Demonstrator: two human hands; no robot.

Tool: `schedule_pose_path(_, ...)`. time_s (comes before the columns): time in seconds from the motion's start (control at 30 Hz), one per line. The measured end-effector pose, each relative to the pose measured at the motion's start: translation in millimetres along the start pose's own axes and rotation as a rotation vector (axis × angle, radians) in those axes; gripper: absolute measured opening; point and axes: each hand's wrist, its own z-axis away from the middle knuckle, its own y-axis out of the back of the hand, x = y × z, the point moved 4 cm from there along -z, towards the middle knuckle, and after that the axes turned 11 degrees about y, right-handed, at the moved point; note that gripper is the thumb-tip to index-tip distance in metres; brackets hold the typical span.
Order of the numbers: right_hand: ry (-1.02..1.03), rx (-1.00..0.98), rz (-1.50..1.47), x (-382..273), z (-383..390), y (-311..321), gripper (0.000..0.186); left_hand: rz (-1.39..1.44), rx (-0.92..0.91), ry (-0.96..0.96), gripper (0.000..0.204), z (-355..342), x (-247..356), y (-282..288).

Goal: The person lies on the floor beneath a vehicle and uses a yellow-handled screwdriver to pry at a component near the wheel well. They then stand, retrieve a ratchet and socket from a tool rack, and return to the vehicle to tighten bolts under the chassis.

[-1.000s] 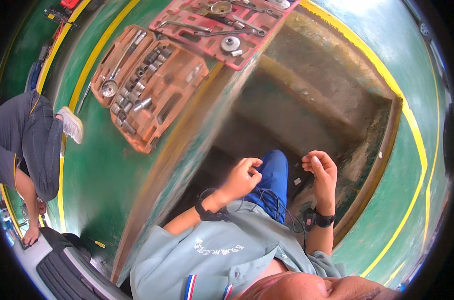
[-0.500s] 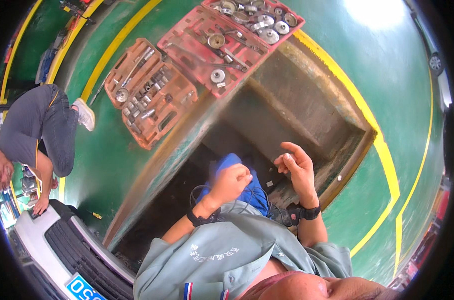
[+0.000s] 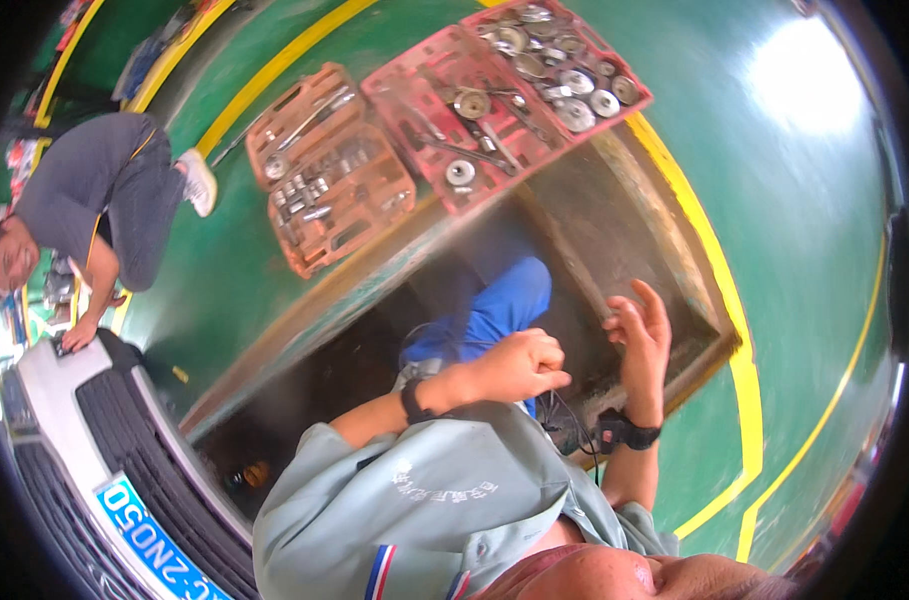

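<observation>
My left hand (image 3: pixel 529 365) is curled into a loose fist in front of my chest, with nothing seen in it. My right hand (image 3: pixel 642 325) is raised beside it, fingers bent but apart, and nothing lies between them. Each wrist has a black band, and thin dark cables (image 3: pixel 571 415) hang between my forearms. Under my hands, my leg in blue trousers (image 3: pixel 509 300) is bent in the sunken pit (image 3: pixel 629 225). Neither hand touches the tool cases on the floor beyond.
An orange socket case (image 3: pixel 399 190) and a red tool case (image 3: pixel 389 85) with several round metal caps lie open along the pit's edge. At the left a co-worker (image 3: pixel 84 180) crouches, one hand on the front of a white car (image 3: pixel 49 385). Yellow lines (image 3: pixel 744 370) border the pit.
My view has shifted, so the cases and pit sit differently. My left hand has moved right, nearer my right hand. My bent blue-trousered leg shows higher and further right.
</observation>
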Motion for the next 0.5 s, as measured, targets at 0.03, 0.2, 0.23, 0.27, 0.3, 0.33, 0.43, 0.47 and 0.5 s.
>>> schedule_pose_path(0.03, 0.002, 0.030, 0.043, -3.9, -13.0, 6.8, 0.041, 0.036, -0.020, -0.013, 0.042, -12.5, -6.0, -3.2)
schedule_pose_path(0.2, 0.007, 0.048, 0.126, -57.3, -75.8, 49.4, 0.039, 0.247, 0.005, 0.174, 0.049, -73.4, 15.6, 20.4)
schedule_pose_path(0.23, -0.037, 0.065, 0.125, -72.8, -85.4, 55.9, 0.039, 0.280, 0.075, 0.159, 0.048, -83.2, 30.2, 27.9)
schedule_pose_path(0.27, -0.068, 0.057, 0.125, -87.8, -94.1, 65.2, 0.039, 0.301, 0.137, 0.140, 0.048, -93.1, 46.9, 36.3)
schedule_pose_path(0.3, -0.099, 0.049, 0.125, -104.0, -101.2, 72.7, 0.039, 0.321, 0.202, 0.122, 0.047, -101.1, 64.4, 44.9)
schedule_pose_path(0.33, -0.112, 0.055, 0.132, -125.8, -105.1, 75.9, 0.039, 0.344, 0.197, 0.155, 0.045, -107.6, 81.1, 51.7)
schedule_pose_path(0.43, -0.109, 0.097, 0.126, -187.6, -124.2, 81.3, 0.037, 0.326, 0.235, 0.173, 0.045, -128.4, 126.0, 73.3)
schedule_pose_path(0.47, -0.097, 0.104, 0.099, -206.8, -127.8, 80.8, 0.035, 0.363, 0.265, 0.170, 0.041, -131.3, 139.9, 79.3)
schedule_pose_path(0.5, -0.102, 0.094, 0.084, -223.7, -130.8, 80.7, 0.034, 0.404, 0.270, 0.211, 0.040, -133.6, 151.3, 83.3)
